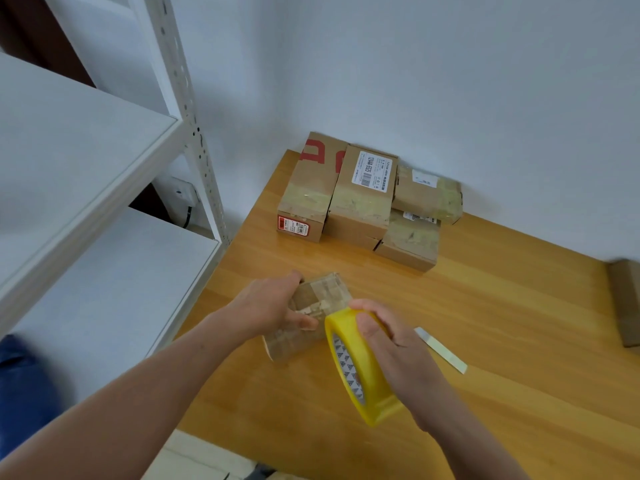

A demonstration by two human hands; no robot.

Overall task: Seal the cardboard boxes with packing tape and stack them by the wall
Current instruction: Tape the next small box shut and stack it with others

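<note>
Taping step under way. Left hand (pixel 268 308) grips small box (pixel 313 315) near table's (pixel 502 341) left edge; right hand (pixel 391 336), fingers curled, holds tape roll (pixel 360 370) touching box. Sealed boxes (pixel 363 199) stacked against wall, far edge. Next: likely pull tape across, press down.

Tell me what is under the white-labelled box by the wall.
Seemingly another cardboard box: only a thin strip of its front shows, and the white-labelled box covers the rest.

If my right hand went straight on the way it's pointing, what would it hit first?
Probably the small box held by the left hand, just beyond the tape roll the right hand grips; depth unclear.
</note>
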